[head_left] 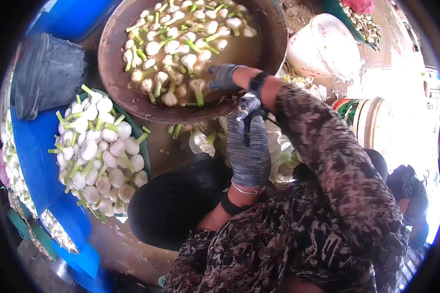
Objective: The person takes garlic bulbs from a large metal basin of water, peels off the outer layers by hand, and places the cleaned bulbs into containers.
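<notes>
My right hand (223,76), in a grey glove, reaches over the near right rim of a large round pan (117,100). Its fingers are apart and hold nothing visible, beside garlic bulbs (197,87) in the murky water. Below it, in front of my body, my left hand (249,146) is also gloved, with its fingers curled closed. Something wet and greyish shows at its fingertips, too unclear to name. Peeled white garlic bulbs with short green stems (102,151) are heaped left of my knee.
A dark bucket (49,73) lies tilted at the left, near blue sheeting (44,161). A white bucket (322,46) leans right of the pan, with another bucket (364,119) below it. Leafy scraps (283,151) lie beyond my left hand. Another person's arm (408,195) shows at the right.
</notes>
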A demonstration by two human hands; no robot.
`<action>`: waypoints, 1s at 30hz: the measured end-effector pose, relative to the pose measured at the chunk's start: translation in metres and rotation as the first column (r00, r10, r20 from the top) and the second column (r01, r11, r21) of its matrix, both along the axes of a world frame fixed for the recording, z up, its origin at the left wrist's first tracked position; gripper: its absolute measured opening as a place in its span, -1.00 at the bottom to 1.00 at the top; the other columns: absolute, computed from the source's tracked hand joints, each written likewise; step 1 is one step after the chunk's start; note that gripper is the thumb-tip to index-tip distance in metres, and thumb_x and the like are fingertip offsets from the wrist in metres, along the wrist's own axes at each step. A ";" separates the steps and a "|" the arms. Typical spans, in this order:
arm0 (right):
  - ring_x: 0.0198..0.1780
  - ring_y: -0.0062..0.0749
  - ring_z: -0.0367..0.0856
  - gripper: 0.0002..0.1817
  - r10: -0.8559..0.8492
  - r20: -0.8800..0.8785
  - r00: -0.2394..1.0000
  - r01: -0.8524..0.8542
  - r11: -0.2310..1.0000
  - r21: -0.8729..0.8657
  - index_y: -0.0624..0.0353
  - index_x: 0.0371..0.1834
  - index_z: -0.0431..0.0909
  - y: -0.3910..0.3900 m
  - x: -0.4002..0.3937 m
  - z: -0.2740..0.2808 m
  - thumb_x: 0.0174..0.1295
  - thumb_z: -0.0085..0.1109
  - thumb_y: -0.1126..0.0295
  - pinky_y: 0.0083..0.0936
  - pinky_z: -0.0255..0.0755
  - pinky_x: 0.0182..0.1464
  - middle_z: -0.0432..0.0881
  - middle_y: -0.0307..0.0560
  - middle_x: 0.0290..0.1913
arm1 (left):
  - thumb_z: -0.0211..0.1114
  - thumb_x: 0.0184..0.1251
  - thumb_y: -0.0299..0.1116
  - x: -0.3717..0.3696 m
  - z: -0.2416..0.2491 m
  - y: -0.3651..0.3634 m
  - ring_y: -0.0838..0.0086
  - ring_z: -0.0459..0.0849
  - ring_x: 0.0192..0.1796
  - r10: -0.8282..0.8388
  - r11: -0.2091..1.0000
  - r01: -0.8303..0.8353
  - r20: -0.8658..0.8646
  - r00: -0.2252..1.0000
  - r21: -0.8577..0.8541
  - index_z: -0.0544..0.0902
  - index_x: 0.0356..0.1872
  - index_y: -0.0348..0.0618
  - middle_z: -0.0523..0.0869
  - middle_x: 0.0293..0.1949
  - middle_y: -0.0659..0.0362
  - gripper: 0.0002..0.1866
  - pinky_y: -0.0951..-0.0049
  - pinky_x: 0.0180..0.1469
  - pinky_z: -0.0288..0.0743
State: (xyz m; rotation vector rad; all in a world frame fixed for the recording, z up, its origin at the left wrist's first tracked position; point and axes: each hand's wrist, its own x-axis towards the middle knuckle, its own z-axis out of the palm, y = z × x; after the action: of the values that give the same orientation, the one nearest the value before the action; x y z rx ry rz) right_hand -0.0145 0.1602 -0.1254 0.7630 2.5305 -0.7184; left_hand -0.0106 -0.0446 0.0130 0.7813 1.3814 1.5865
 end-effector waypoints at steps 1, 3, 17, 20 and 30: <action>0.10 0.02 0.59 -0.47 0.123 0.023 0.992 -0.123 0.992 0.023 0.14 0.18 0.51 -0.003 -0.017 -0.037 0.30 0.09 0.00 -0.26 0.40 0.21 0.64 0.14 0.04 | 0.04 0.47 -0.50 -0.002 0.004 0.002 0.46 0.54 0.09 0.023 1.000 -0.023 0.019 1.000 0.003 0.50 0.11 -0.29 0.59 0.06 0.12 -0.74 0.42 0.20 0.41; 0.07 0.01 0.61 -0.52 0.192 0.001 0.981 -0.192 0.981 0.010 0.17 0.12 0.54 -0.021 -0.029 -0.068 0.28 0.11 0.06 -0.25 0.42 0.16 0.67 0.11 -0.02 | 0.03 0.47 -0.50 -0.005 0.009 -0.002 0.41 0.55 0.09 0.065 0.998 -0.066 0.067 0.996 -0.001 0.47 0.11 -0.34 0.58 0.04 0.06 -0.73 0.42 0.18 0.41; -0.78 -0.37 0.39 -0.20 -0.981 -0.017 0.193 0.695 0.149 -0.704 0.21 -0.41 0.55 -0.139 0.151 0.158 0.40 -0.47 -0.31 -0.45 0.33 -0.70 0.52 -0.11 -0.68 | 0.18 0.43 -0.30 0.023 0.009 -0.004 0.30 0.53 0.19 -0.337 0.941 0.320 -0.210 0.918 -0.111 0.44 0.26 -0.25 0.57 0.13 0.00 -0.56 0.34 0.30 0.33; -0.76 -0.40 0.44 -0.27 -0.958 0.114 0.261 0.752 0.127 -0.647 0.24 -0.28 0.54 -0.155 0.177 0.174 0.46 -0.46 -0.20 -0.46 0.38 -0.67 0.51 -0.09 -0.70 | 0.10 0.50 -0.29 0.039 0.026 -0.015 0.44 0.54 0.16 -0.421 0.905 0.407 -0.124 0.899 -0.123 0.44 0.26 -0.28 0.59 0.12 0.06 -0.58 0.42 0.28 0.35; -0.37 -0.17 0.66 -0.77 -0.636 -0.759 0.136 0.763 0.556 -0.330 0.18 -0.19 0.61 -0.186 0.224 0.168 0.26 0.22 0.25 -0.33 0.53 -0.26 0.68 0.02 -0.35 | 0.14 0.46 -0.26 0.058 0.011 -0.018 0.31 0.61 0.04 -0.287 0.942 0.336 0.496 0.820 -0.011 0.50 0.12 -0.19 0.58 0.00 0.08 -0.67 0.23 0.08 0.62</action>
State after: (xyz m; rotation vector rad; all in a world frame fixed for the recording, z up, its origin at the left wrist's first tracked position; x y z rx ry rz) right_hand 0.2094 -0.0255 0.0425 2.2730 2.8890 -1.5304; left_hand 0.0469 -0.0630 0.0243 0.4682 0.8981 1.3231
